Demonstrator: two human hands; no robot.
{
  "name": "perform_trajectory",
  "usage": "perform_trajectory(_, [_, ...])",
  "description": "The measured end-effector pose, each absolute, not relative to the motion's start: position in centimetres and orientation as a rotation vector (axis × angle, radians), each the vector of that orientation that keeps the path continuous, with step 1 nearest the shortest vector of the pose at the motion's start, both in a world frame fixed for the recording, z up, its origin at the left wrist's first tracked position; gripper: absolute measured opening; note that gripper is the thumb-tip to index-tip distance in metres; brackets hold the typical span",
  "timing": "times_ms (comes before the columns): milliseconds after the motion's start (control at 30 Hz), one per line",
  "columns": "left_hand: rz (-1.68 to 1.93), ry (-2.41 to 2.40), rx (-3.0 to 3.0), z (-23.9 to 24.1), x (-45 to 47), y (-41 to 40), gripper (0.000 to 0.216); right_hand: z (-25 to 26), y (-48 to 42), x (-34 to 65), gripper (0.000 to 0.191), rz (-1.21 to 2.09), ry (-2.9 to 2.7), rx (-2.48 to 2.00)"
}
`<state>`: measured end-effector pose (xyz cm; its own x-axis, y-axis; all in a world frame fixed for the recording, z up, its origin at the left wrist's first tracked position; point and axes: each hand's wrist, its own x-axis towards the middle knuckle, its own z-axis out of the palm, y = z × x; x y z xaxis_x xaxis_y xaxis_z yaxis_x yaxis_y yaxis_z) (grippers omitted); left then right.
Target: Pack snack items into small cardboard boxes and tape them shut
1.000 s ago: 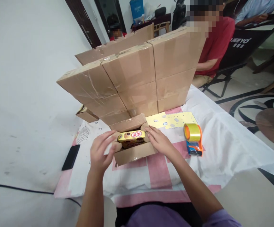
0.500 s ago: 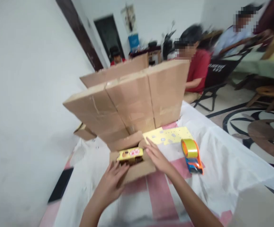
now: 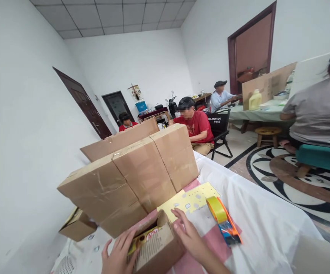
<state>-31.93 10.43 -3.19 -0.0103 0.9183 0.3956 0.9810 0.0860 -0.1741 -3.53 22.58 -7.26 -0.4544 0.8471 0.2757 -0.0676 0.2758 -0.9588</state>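
Note:
A small open cardboard box (image 3: 169, 247) stands low in the view, with a yellow printed package (image 3: 142, 242) inside it. Next to the package a paler face with rows of dark print shows; I cannot tell whether it belongs to the package or the box. My left hand (image 3: 118, 251) lies at the box's left end, fingers stretched over the edge beside the package. Against the right end rests my right hand (image 3: 192, 238), its fingers spread and pointing away. Right of that hand is an orange and blue tape dispenser (image 3: 224, 220) with a yellow roll.
Large taped cartons (image 3: 150, 167) stand behind the small box. A yellow sheet with holes (image 3: 192, 199) lies by them on the white cloth (image 3: 256, 213). Another small box (image 3: 78, 224) sits at left. Several people are seated beyond, one in a red shirt (image 3: 199, 125).
The view has tilted up, showing ceiling and more room. Box and hands appear lower in the picture. The package's visible face looks different, and a printed face now shows beside it.

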Motion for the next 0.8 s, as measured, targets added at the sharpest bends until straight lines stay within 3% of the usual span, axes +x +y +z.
perform_trajectory(100, [-0.215,-1.85,-2.056,-5.5,-32.0,9.9,0.036,-7.3,24.1,0.7,0.047,0.785,-1.623,-0.965])
perform_trajectory(200, [-0.198,-1.871,-2.004,-6.9,-30.0,9.1,0.049,-7.5,27.0,5.6,0.06,0.408,-1.503,-1.31])
perform_trajectory(300, [-0.145,-1.986,-1.914,-6.7,-27.5,8.6,0.053,-7.9,29.8,8.7,0.069,0.686,-1.481,-1.505])
perform_trajectory(500, [-0.138,-2.142,-1.939,-5.0,-26.5,8.8,0.056,-8.9,30.5,10.2,0.078,1.268,-1.308,-1.149])
perform_trajectory(700, [-0.227,-2.104,-1.982,-4.6,-27.3,8.9,0.058,-9.4,28.2,11.7,0.047,1.442,-1.338,-0.967])
perform_trajectory(800, [-0.23,-2.068,-2.057,-4.9,-27.6,7.8,0.056,-9.2,26.7,11.9,0.044,1.459,-1.373,-0.901])
